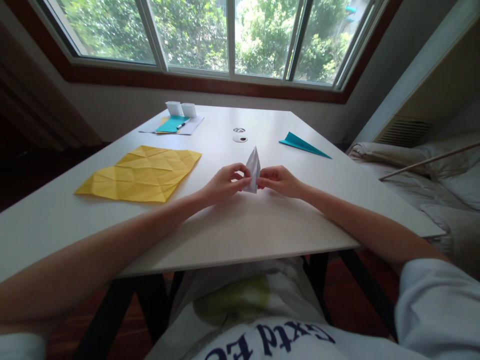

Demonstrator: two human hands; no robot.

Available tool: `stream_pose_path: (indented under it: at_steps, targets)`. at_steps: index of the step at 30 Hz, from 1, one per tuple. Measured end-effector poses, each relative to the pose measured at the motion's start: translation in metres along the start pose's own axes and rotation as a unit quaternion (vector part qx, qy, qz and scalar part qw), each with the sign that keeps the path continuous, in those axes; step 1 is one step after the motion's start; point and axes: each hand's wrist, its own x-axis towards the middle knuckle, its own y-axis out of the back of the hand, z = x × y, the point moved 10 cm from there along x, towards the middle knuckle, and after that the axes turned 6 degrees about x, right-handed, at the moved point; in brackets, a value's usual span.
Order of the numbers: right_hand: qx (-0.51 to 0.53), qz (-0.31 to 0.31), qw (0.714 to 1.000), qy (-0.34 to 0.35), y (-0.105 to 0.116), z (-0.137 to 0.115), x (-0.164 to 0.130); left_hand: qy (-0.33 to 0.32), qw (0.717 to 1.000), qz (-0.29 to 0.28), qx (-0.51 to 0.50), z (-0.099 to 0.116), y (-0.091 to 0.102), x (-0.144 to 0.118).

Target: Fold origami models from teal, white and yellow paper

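Observation:
A small folded white paper (254, 167) with a pointed top stands upright above the middle of the white table (262, 225). My left hand (225, 183) pinches its left side and my right hand (279, 181) pinches its right side. Both hands hover just over the tabletop, close together. The lower part of the paper is partly hidden by my fingers.
A large creased yellow sheet (140, 173) lies to the left. A teal folded paper (303, 144) lies at the right. At the back left are a teal sheet (171, 124) on white paper with a pen (183, 124) and two white cups (180, 109). A bed (431, 175) stands at the right.

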Motion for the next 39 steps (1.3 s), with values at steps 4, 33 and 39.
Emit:
stream_pose_path:
  at_steps: [4,33,39]
  targets:
    - [-0.022,-0.004,1.000,0.008,-0.001,0.001,0.000,0.031,0.999,-0.020,-0.028,-0.004,-0.003,-0.001]
    - [-0.113,0.012,0.993,0.042,0.003,-0.001,0.000,-0.013,0.997,0.039,-0.061,0.006,0.003,-0.001]
    - [-0.087,0.031,0.995,0.035,0.008,0.003,0.000,-0.009,0.994,0.052,-0.096,0.003,0.008,0.000]
